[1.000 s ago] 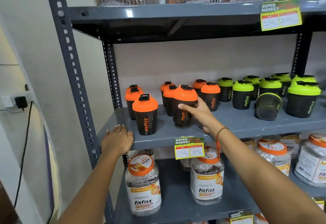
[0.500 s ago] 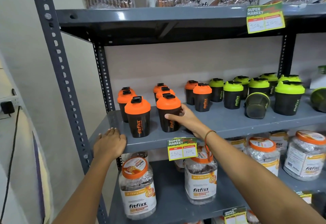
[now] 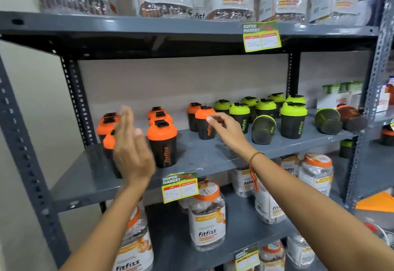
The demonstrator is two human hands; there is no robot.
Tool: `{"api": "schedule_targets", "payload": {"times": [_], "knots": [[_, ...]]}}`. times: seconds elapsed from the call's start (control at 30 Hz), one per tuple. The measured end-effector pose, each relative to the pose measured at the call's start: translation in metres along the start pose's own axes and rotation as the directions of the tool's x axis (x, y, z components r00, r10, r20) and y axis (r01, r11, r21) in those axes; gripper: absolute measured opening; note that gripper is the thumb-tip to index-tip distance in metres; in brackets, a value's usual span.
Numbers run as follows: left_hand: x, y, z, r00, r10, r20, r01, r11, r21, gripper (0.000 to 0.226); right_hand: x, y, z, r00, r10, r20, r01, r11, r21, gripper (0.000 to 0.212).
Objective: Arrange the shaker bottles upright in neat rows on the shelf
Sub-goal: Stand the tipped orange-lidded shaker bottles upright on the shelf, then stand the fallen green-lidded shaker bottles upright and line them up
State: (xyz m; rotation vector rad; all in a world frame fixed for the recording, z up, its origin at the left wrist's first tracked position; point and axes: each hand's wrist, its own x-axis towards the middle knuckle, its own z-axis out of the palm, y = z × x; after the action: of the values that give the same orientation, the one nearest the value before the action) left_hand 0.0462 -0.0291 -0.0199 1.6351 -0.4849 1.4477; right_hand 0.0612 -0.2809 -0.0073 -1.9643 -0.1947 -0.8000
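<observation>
Head view: both hands are raised in front of the grey metal shelf (image 3: 213, 159), and neither holds anything. Fingers straight and spread, the left hand (image 3: 131, 153) is wide open and blurred; it covers part of the front orange-lidded shaker bottle (image 3: 108, 142) at the left end. Fingers loosely parted, the right hand (image 3: 226, 129) hangs just beside an upright orange-lidded shaker (image 3: 205, 122) in the middle of the shelf; whether a fingertip touches it cannot be told. Another orange-lidded shaker (image 3: 163, 143) stands upright near the front edge between the hands, with more orange ones in files behind it. Farther right, green-lidded shakers (image 3: 293, 119) stand upright in a cluster. One green-lidded shaker (image 3: 263, 129) lies on its side among them, and two more shakers (image 3: 329, 120) lie tipped at the far right end. A price tag (image 3: 180, 186) hangs from the shelf's front edge.
</observation>
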Motion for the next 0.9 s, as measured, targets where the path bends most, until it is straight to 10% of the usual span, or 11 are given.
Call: {"api": "schedule_targets", "payload": {"times": [0.17,0.37,0.6,0.9], "knots": [[-0.027,0.055,0.086,0.918,0.174,0.357,-0.175,0.984,-0.032,0.051,0.017,0.015,-0.066,0.980,-0.044,-0.194,0.013,0.988,-0.157,0.035],[-0.058,0.047,0.178,0.633,-0.179,0.753,-0.114,0.941,0.319,0.060,0.051,0.086,-0.142,0.965,0.225,-0.134,-0.259,0.902,-0.346,0.073],[-0.067,0.022,0.225,0.352,-0.579,0.735,-0.018,0.781,0.624,0.053,0.085,0.150,-0.140,0.932,0.362,-0.002,-0.346,0.889,-0.301,0.096],[-0.074,0.022,0.224,0.370,-0.578,0.727,-0.082,0.759,0.646,0.047,0.100,0.182,-0.129,0.913,0.408,0.009,-0.403,0.906,-0.126,0.096]]}}
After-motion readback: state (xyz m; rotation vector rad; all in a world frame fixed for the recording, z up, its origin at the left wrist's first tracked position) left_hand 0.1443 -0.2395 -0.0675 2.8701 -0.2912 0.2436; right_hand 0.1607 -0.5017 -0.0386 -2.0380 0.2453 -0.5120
